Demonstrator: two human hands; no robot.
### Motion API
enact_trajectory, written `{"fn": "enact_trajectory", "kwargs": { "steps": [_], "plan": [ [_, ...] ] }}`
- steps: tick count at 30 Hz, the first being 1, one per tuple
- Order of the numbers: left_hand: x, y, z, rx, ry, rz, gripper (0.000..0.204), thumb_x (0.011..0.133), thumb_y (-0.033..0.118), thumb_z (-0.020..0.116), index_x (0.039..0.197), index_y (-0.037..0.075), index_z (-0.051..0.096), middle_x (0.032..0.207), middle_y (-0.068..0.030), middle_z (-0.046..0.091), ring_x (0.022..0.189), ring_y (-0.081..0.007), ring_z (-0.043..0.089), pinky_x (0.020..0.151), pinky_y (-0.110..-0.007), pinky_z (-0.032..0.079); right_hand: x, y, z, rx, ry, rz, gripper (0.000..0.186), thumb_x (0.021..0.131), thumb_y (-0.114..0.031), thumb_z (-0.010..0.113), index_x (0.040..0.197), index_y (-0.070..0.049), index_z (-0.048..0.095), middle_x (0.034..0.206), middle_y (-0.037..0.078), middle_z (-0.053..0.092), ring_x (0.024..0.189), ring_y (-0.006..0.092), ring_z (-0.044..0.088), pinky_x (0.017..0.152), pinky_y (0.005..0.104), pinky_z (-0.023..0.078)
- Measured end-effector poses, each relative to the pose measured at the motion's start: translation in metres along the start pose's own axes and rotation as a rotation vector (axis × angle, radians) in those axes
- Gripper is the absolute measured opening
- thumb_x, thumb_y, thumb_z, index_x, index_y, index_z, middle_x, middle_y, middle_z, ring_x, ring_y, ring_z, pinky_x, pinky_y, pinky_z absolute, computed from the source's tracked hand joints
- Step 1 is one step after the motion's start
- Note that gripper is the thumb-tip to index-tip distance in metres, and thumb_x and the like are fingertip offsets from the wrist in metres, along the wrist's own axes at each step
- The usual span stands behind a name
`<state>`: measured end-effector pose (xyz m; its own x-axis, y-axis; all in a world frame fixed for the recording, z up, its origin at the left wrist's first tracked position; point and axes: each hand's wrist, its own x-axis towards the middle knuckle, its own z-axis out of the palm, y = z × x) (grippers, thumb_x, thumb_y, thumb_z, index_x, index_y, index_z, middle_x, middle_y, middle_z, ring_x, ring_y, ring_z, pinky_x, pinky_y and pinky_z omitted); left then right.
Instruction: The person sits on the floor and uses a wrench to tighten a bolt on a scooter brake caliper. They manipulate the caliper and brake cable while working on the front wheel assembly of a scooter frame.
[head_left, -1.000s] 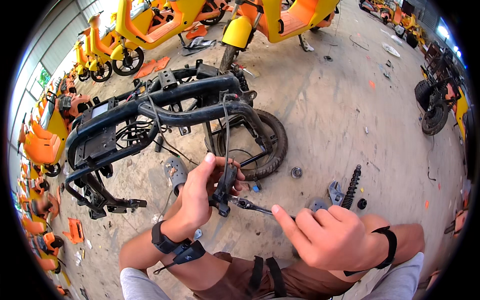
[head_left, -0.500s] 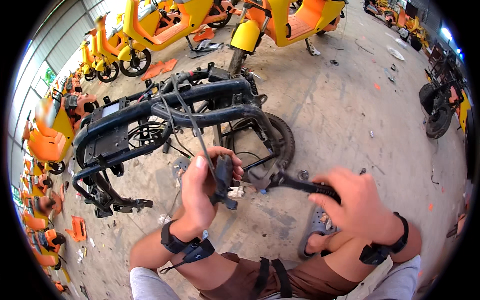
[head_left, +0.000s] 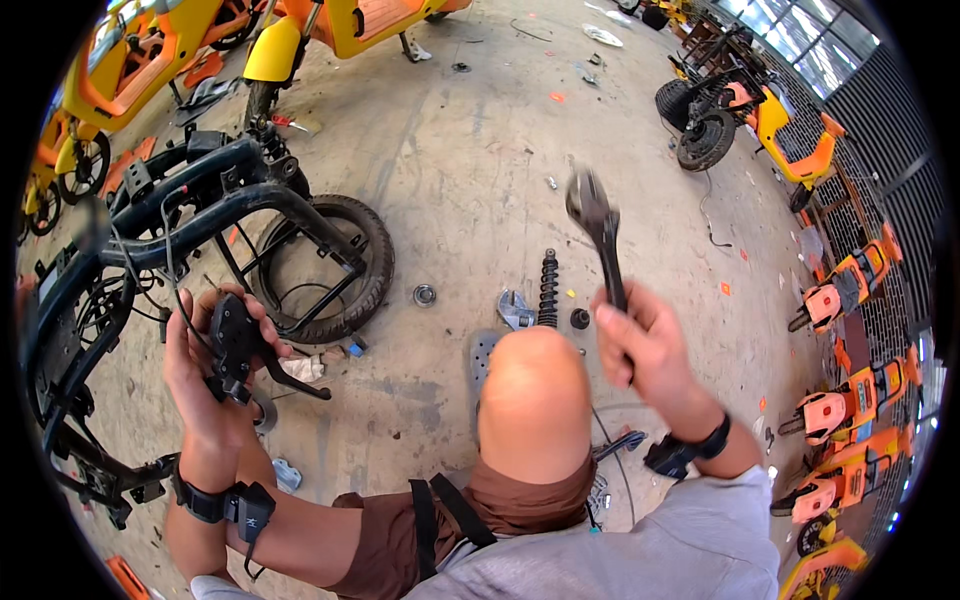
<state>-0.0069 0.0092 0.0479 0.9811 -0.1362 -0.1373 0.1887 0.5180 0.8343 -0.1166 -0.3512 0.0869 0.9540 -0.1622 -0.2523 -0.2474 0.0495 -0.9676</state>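
My left hand [head_left: 200,375] is closed around a black brake lever [head_left: 232,335] with its housing; the curved lever blade points away to the right. A thin cable [head_left: 172,262] runs from it up toward the black scooter frame [head_left: 190,225] at the left. In my right hand [head_left: 645,345], held up beyond my knee, is an adjustable wrench [head_left: 606,235] gripped by its dark handle; its head points up and is smeared by motion. A second adjustable wrench [head_left: 515,310] lies on the floor beside a black coil-spring shock absorber [head_left: 548,285].
The frame's wheel [head_left: 375,265] lies near my left hand. A metal ring [head_left: 425,295] and a small black cylindrical part [head_left: 580,318] are on the concrete floor. Yellow and orange scooters [head_left: 340,30] stand at the far left; several orange ones [head_left: 845,290] line the right wall.
The view has swung right, so the frame sits farther left. My right hand has lifted the wrench away from the brake lever, turning its head upward. The left hand still holds the lever, now turned.
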Motion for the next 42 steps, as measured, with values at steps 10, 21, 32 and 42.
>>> {"fn": "enact_trajectory", "kwargs": {
  "steps": [10, 21, 32, 42],
  "plan": [
    [-0.013, 0.000, -0.009, 0.075, -0.017, -0.040, 0.052, 0.101, 0.048, 0.034, 0.107, 0.002, 0.056, 0.090, -0.0115, 0.061, 0.077, -0.0237, 0.060, 0.068, -0.040, 0.053, -0.047, 0.099, 0.031, -0.043, 0.099, -0.303, 0.015, 0.098, -0.009, 0.058, 0.106, -0.003, 0.048, 0.091, 0.011, 0.063, 0.064, 0.0097, 0.057, 0.051, 0.0209, 0.045],
    [-0.015, -0.002, -0.008, 0.068, -0.045, -0.048, 0.052, 0.102, 0.049, 0.035, 0.106, 0.003, 0.057, 0.088, -0.0109, 0.061, 0.076, -0.0230, 0.060, 0.067, -0.040, 0.054, -0.057, 0.095, 0.037, -0.109, 0.184, -0.323, 0.014, 0.096, -0.007, 0.061, 0.104, 0.002, 0.054, 0.087, 0.008, 0.068, 0.079, 0.0106, 0.064, 0.069, 0.0259, 0.052],
    [-0.011, -0.003, -0.007, 0.098, -0.023, -0.127, 0.051, 0.102, 0.050, 0.036, 0.106, 0.003, 0.057, 0.088, -0.0095, 0.061, 0.076, -0.0219, 0.060, 0.067, -0.039, 0.054, -0.071, 0.098, 0.029, -0.313, -0.010, -0.354, 0.014, 0.098, -0.001, 0.054, 0.108, 0.003, 0.046, 0.094, 0.015, 0.067, 0.088, 0.0157, 0.066, 0.081, 0.0311, 0.054],
    [-0.012, -0.005, -0.010, 0.110, -0.058, -0.099, 0.051, 0.102, 0.050, 0.035, 0.108, 0.004, 0.056, 0.088, -0.0095, 0.060, 0.077, -0.0218, 0.060, 0.067, -0.039, 0.055, -0.052, 0.094, 0.034, -0.258, 0.095, -0.503, 0.018, 0.095, -0.006, 0.062, 0.106, 0.004, 0.052, 0.089, 0.013, 0.072, 0.081, 0.0174, 0.071, 0.071, 0.0282, 0.055]
  ]
}}
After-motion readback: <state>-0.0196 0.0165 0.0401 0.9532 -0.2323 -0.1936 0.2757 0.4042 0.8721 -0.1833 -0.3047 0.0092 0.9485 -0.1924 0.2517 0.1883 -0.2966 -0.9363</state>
